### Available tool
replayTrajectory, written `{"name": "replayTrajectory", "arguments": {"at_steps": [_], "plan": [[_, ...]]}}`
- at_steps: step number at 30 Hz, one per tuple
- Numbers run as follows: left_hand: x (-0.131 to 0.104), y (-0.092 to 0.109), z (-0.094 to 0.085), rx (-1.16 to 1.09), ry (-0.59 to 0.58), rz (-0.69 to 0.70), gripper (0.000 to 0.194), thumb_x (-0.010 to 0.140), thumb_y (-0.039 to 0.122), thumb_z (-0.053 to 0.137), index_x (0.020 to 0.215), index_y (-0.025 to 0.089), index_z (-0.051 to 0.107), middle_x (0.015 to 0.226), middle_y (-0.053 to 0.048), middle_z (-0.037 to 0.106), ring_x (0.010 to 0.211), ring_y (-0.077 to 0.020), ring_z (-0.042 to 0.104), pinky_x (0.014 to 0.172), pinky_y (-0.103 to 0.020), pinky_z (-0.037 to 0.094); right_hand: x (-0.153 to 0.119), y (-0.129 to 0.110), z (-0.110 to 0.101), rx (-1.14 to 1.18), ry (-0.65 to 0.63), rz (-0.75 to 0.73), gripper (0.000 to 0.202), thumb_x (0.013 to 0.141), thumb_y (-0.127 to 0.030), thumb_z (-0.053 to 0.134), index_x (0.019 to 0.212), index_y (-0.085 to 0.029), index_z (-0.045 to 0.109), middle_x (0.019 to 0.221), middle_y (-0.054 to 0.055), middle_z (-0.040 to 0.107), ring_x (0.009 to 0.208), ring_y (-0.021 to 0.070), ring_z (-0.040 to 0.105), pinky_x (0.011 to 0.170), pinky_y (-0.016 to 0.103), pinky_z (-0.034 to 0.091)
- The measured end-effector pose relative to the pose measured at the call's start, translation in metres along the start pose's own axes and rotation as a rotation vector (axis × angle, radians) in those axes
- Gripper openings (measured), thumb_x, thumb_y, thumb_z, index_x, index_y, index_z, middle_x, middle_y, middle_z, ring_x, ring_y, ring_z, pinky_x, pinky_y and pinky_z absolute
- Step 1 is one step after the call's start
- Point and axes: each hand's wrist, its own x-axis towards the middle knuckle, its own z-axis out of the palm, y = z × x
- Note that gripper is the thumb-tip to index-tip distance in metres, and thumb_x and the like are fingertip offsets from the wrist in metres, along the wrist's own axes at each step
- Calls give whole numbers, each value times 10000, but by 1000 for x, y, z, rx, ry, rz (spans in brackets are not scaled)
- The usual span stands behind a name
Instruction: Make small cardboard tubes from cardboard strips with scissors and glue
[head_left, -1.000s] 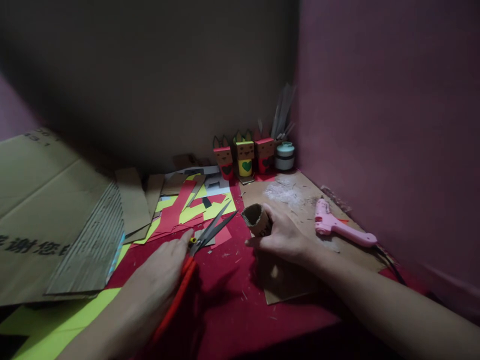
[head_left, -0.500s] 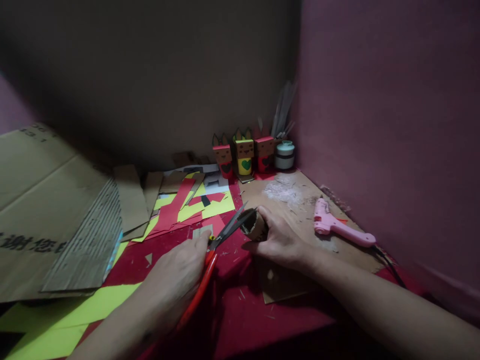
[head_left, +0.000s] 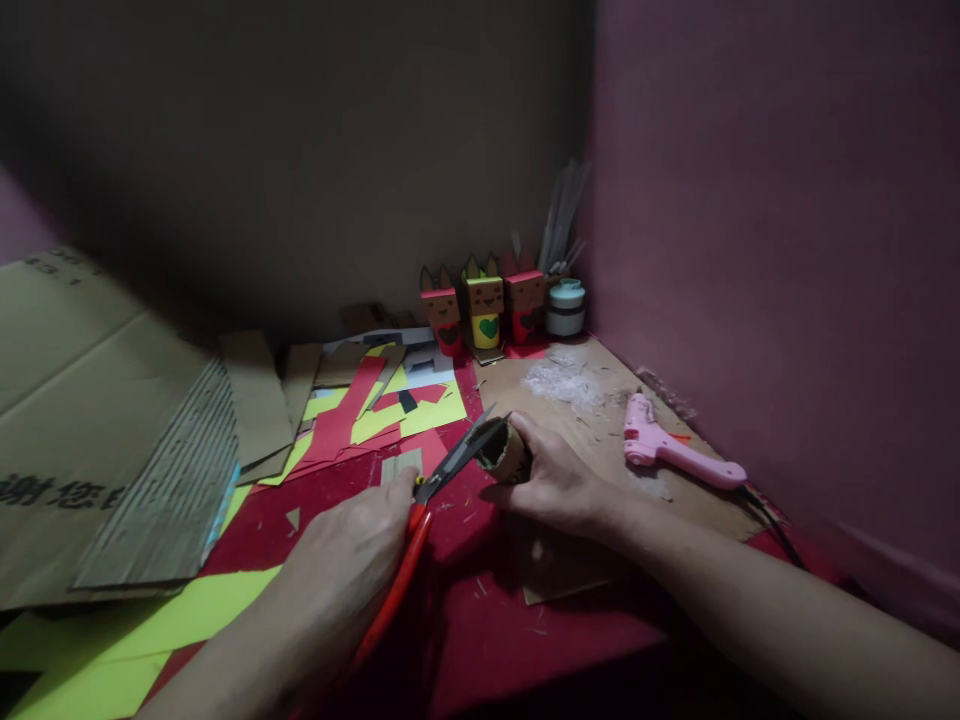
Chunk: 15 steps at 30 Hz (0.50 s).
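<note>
My left hand is closed on a pair of scissors with red-orange handles. Their dark blades are slightly parted and reach the rim of a short cardboard tube. Around that tube my right hand is wrapped, its open end turned toward the scissors. The inside of the tube looks dark, and one blade lies over its mouth. Below the right hand a piece of cardboard rests on the red table surface.
Three cardboard figures stand at the back beside a pale green jar. A pink glue gun lies on a cardboard sheet at right. Red paper strips, yellow paper and a large cardboard box piece occupy the left.
The whole view has shifted slightly, so things appear a little further left. Both hands keep their hold, and the scissors stay at the tube's rim with hardly any visible movement.
</note>
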Motion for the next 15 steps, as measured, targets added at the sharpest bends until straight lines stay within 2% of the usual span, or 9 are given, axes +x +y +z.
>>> {"name": "replayTrajectory", "arguments": {"at_steps": [5, 9, 15], "plan": [[-2, -4, 3, 41, 7, 23, 493, 892, 273, 316, 1358, 163, 431, 805, -110, 705, 814, -272, 687, 728, -360, 515, -1, -1, 0, -21, 0, 8, 297, 656, -206, 700, 793, -220, 437, 702, -42, 484, 620, 116, 417, 544, 278, 354], [0, -6, 6, 158, -34, 13, 468, 872, 250, 337, 1316, 157, 453, 796, -106, 695, 692, -247, 674, 611, -314, 480, -1, 2, 2, 36, -11, -9, 284, 659, -189, 684, 805, -218, 443, 697, -54, 466, 610, 106, 402, 530, 260, 339], [3, -11, 11, 258, -20, 79, 394, 822, 193, 336, 1151, 131, 544, 749, -108, 698, 587, -221, 622, 507, -302, 392, 2, 3, 2, 59, -25, 3, 279, 649, -165, 667, 815, -215, 449, 701, -64, 448, 617, 104, 401, 535, 246, 331]]}}
